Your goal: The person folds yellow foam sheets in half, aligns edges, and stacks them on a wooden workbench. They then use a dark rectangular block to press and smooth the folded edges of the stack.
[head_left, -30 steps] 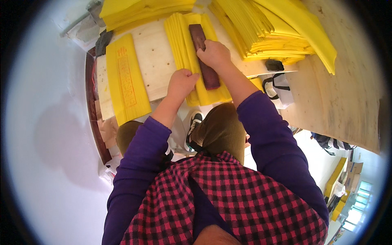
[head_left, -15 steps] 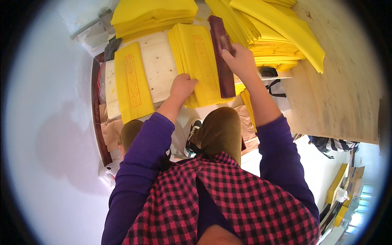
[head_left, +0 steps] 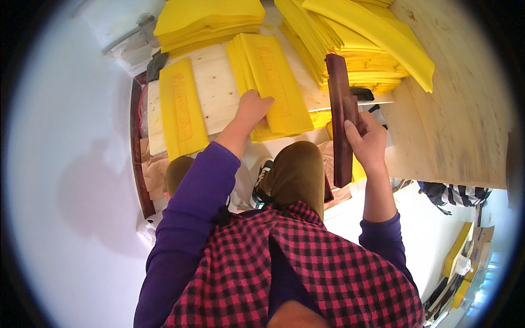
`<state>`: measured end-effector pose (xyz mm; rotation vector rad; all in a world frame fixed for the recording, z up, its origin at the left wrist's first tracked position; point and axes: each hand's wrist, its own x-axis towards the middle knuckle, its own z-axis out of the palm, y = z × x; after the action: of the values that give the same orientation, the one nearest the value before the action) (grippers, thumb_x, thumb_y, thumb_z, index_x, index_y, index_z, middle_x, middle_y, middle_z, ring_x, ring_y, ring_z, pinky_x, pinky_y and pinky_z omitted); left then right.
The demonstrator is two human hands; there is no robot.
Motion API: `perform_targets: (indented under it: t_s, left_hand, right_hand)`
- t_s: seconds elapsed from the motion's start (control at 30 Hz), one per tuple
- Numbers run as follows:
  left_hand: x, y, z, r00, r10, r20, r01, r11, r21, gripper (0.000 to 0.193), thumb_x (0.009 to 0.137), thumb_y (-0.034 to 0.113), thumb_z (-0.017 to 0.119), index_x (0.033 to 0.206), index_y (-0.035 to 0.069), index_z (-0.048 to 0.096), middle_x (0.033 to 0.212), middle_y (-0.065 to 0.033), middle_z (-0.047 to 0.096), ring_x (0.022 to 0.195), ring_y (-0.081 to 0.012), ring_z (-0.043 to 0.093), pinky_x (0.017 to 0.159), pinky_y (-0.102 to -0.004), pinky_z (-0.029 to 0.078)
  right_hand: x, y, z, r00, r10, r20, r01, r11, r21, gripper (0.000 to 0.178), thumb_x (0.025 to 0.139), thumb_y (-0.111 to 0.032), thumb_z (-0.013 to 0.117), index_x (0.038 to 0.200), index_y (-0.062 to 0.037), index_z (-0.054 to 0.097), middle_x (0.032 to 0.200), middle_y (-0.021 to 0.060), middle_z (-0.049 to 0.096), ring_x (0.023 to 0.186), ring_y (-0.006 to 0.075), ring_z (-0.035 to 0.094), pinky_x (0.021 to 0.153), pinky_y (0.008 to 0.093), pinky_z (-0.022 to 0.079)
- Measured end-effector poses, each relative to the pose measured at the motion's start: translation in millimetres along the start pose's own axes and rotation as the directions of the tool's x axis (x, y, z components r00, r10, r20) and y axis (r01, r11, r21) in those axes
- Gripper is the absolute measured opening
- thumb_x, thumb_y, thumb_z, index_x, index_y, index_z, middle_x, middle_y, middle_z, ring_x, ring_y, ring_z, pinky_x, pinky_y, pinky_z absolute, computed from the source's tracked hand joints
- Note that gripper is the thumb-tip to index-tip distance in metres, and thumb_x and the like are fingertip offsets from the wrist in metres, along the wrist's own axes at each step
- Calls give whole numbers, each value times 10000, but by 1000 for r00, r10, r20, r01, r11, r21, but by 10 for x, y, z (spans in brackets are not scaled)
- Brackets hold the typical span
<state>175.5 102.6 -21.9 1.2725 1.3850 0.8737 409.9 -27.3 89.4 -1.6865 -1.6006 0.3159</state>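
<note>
My right hand (head_left: 369, 141) is wrapped round the handle of a long, dark red wooden stamp (head_left: 338, 126), held upright in the picture, apart from the sheets and over the board's right front side. My left hand (head_left: 255, 112) pinches the left edge of the top sheet on a stack of narrow yellow paper sheets (head_left: 281, 82). That top sheet bears a column of red print and sits slightly askew over those beneath. Further left, another printed yellow sheet (head_left: 183, 112) lies flat on the pale wooden board (head_left: 214, 82).
Thick piles of yellow paper (head_left: 210, 22) stand at the back, with more yellow paper (head_left: 366, 49) at back right. A small black tray (head_left: 361, 95) sits by the right pile. A plywood panel (head_left: 443, 131) rises on the right. Brown paper (head_left: 155, 175) shows below the board.
The stamp has come off the stack's printed sheet and moved right and toward me in my right hand. My left hand has shifted slightly up and right, and the top sheet has shifted right.
</note>
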Motion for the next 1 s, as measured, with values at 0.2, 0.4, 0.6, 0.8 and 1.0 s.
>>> perform_targets:
  t_s: [0.2, 0.4, 0.6, 0.8, 1.0]
  left_hand:
    - [110, -103, 41, 994, 52, -92, -59, 996, -70, 270, 738, 76, 593, 944, -97, 605, 805, -219, 650, 699, -308, 648, 597, -357, 508]
    - [-33, 118, -385, 996, 56, -67, -71, 966, -250, 236, 765, -12, 543, 982, -73, 614, 846, -121, 652, 712, -202, 638, 620, -318, 510]
    - [-428, 147, -1101, 991, 45, -129, -81, 954, -287, 254, 778, -12, 537, 1018, -48, 611, 867, -110, 656, 729, -191, 638, 634, -313, 513]
    - [-655, -221, -1782, 980, 44, -193, -125, 894, -431, 308, 826, -22, 520, 1131, -31, 557, 980, -112, 649, 820, -197, 644, 717, -299, 524]
    - [-595, -656, -2114, 972, -73, -223, -39, 886, -463, 319, 843, -24, 509, 1161, -23, 535, 1011, -116, 646, 850, -203, 643, 744, -309, 523]
  right_hand:
    - [-143, -182, -46, 998, -62, -11, 63, 983, 170, 149, 775, -88, 679, 791, 18, 575, 608, 55, 541, 542, 81, 473, 512, 258, 420]
    - [-204, -295, -102, 995, -104, 0, 103, 985, 140, 108, 788, -59, 654, 805, 6, 570, 615, 16, 509, 561, 52, 425, 511, 221, 383]
    - [-192, -349, -33, 996, -89, -1, 87, 981, 173, 115, 787, -62, 653, 779, 3, 559, 608, -8, 476, 557, 42, 396, 498, 214, 359]
    - [-176, -438, 45, 991, -136, 3, 134, 978, 162, 123, 792, -72, 649, 770, -1, 551, 600, -14, 460, 548, 48, 383, 491, 215, 342]
    - [-180, -509, 138, 991, -135, 20, 131, 978, 162, 116, 793, -78, 650, 801, 5, 569, 612, -10, 477, 554, 51, 393, 500, 215, 348]
